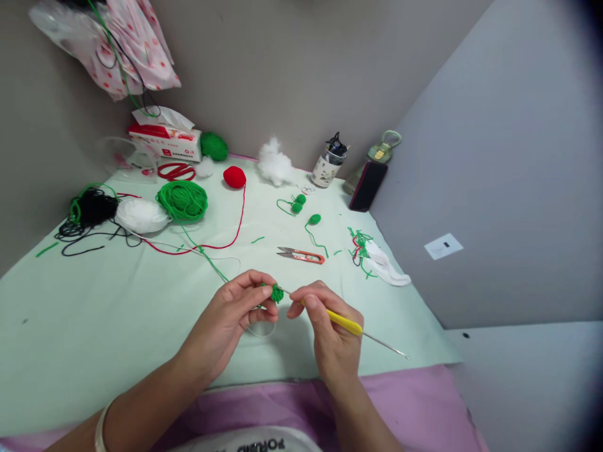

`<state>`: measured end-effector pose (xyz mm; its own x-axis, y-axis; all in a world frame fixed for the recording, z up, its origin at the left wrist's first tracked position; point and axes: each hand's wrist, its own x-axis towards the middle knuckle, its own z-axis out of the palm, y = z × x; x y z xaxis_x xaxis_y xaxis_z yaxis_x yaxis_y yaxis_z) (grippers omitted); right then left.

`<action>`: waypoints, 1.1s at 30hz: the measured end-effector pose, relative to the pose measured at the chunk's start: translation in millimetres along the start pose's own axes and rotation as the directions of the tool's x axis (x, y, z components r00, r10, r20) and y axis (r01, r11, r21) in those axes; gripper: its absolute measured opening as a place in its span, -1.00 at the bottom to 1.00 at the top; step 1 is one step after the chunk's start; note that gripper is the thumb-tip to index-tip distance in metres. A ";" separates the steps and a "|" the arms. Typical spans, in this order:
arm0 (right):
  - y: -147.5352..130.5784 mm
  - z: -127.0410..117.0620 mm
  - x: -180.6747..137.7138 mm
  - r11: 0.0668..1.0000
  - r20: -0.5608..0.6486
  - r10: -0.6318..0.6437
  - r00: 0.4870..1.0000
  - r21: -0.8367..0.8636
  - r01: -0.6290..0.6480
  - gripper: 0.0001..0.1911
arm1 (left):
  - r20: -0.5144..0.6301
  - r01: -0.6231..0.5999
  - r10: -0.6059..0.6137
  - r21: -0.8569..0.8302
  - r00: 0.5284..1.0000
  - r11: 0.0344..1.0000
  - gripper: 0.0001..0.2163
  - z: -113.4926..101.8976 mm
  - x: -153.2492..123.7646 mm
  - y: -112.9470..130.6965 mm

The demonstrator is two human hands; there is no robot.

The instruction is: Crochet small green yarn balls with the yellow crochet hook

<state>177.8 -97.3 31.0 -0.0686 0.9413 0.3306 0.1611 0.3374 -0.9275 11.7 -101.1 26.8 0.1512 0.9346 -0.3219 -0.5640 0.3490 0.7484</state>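
My left hand [235, 314] pinches a small green crocheted piece [276, 293] between thumb and fingers, just above the pale green table [94, 326]. A green strand runs from it back to the green yarn ball [182, 201]. My right hand [330, 326] grips a yellow-handled crochet hook [351, 325], its tip at the green piece and its metal tail pointing right. Both hands are closed and almost touch.
Orange thread snips [301, 254] lie beyond the hands. White yarn [140, 215], black yarn [92, 210], a red ball [234, 177], white stuffing [274, 164], small green pieces [296, 204], a jar [326, 168], a phone [367, 186] and a tissue box [164, 141] stand further back. Walls close both sides.
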 end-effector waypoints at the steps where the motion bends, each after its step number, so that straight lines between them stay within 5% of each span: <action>1: 0.0 -0.3 0.2 1.000 0.004 -0.006 1.000 -0.008 0.006 -0.80 | -0.004 -0.017 0.018 0.033 1.000 0.999 -0.92 -0.4 0.0 0.1; 8: -3.3 0.2 1.3 0.992 0.005 -0.098 0.995 -0.078 0.098 -0.83 | -0.009 -0.146 0.155 0.282 0.988 0.948 -0.91 0.2 -0.8 4.2; 33: 0.4 8.5 -0.6 0.991 -0.037 -0.132 0.991 -0.037 0.131 -0.82 | -0.014 -0.077 0.079 0.105 0.997 0.991 -0.85 13.9 -4.8 4.0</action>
<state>169.5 -97.8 29.0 -0.0525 0.8881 0.4566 0.1869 0.4578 -0.8692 20.0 -103.1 39.5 0.0945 0.9583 -0.2697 -0.4859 0.2808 0.8277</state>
